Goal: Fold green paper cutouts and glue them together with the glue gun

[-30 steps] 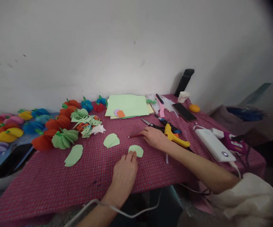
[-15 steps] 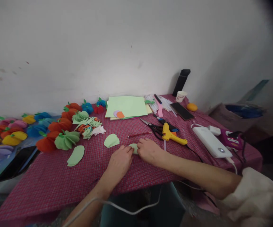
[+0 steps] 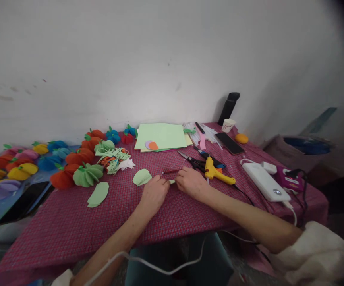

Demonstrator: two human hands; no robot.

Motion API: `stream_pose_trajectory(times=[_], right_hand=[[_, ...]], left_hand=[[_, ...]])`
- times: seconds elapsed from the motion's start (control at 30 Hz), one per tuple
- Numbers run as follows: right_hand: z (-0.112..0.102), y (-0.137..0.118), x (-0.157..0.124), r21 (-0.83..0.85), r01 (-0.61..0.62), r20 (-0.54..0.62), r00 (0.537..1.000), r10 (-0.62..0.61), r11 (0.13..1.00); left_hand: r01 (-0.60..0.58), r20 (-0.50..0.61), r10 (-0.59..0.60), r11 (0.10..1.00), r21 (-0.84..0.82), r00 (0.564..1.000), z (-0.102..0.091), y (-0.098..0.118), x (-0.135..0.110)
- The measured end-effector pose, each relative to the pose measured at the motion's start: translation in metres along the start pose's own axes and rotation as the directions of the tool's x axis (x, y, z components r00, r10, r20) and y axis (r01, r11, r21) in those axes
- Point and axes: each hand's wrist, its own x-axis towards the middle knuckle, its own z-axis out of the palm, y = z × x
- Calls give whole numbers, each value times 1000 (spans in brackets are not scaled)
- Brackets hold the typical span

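Note:
Between my two hands is a small pale green paper piece (image 3: 172,182), seen nearly edge-on and mostly covered by fingers. My left hand (image 3: 155,192) pinches its left end, and my right hand (image 3: 191,183) pinches the right end. Just beyond them lies a dark red pencil (image 3: 170,171). To the left of my left hand rests a pale green paper cutout with fold lines (image 3: 142,177). Farther left is a stack of pale green cutouts (image 3: 98,194), with a pale green paper pumpkin (image 3: 87,174) behind it.
Scissors (image 3: 191,159) and a yellow glue gun (image 3: 218,173) lie right of my hands. Paper sheets (image 3: 163,133) and paper scraps (image 3: 115,161) are at the back. A white power bank (image 3: 265,180), a phone (image 3: 229,143) and a paper cup (image 3: 228,125) stand or lie rightward. Colourful paper pumpkins (image 3: 73,172) crowd the left.
The green paper between my hands has gone from showing its face to a thin edge-on strip. My hands have shifted slightly, and the camera view has tilted a little.

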Motion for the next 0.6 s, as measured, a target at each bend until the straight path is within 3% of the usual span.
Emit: stream_pose_trajectory(times=[0.1, 0.27, 0.33, 0.43, 0.47, 0.53, 0.6], right_hand=[[-8, 4, 0, 77, -8, -58, 998, 12, 997], [-17, 12, 4, 105, -3, -27, 1000, 6, 995], [-17, 17, 3, 152, 10, -85, 996, 3, 988], [-12, 19, -8, 267, -49, -210, 972, 108, 962], [-9, 18, -14, 307, -77, -223, 963, 151, 949], [-2, 10, -25, 375, -93, -183, 968, 172, 922], [3, -1, -33, 426, -66, -149, 979, 142, 902]], left_hand=[[21, -27, -21, 1000, -7, 999, -8, -1, 6], [53, -49, -55, 997, -47, 997, -29, 4, 14], [60, -50, -63, 997, -53, 997, -34, 1, 14], [149, -76, -159, 981, -120, 984, -37, -17, 8], [241, -90, -271, 937, -252, 959, -37, -25, 6], [390, 16, -478, 696, -603, 878, -34, -42, -1], [408, 83, -497, 595, -692, 864, -31, -55, -7]])
